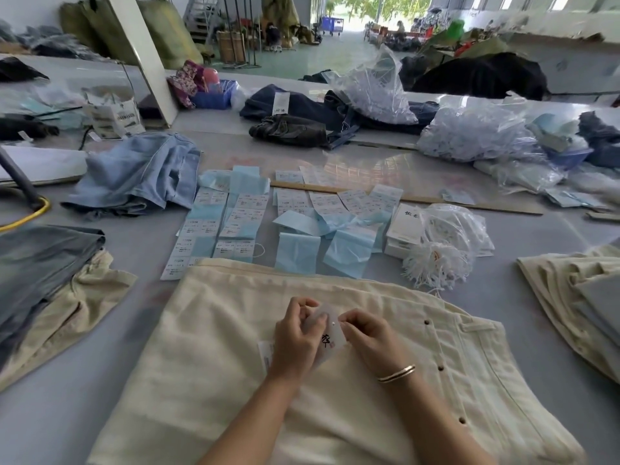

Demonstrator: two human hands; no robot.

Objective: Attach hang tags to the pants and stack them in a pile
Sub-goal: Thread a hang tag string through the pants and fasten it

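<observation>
Cream pants (pixel 235 347) lie spread flat on the table in front of me, waistband to the right. Above them my left hand (pixel 297 337) grips a white hang tag (pixel 327 335) with dark printed characters. My right hand (pixel 365 333) pinches at the tag's right edge near a small hole; any string there is too fine to see. A second small label (pixel 265 354) peeks out under my left hand. A stack of white hang tags (pixel 404 229) and a bundle of white strings (pixel 436 263) sit beyond the pants at the right.
Sheets of blue-and-white stickers (pixel 235 216) cover the table's middle. A pile of folded grey and cream pants (pixel 50 280) is at the left, another cream pile (pixel 570 297) at the right. Light blue jeans (pixel 141 172), dark jeans (pixel 302 119) and plastic bags (pixel 476 132) lie farther back.
</observation>
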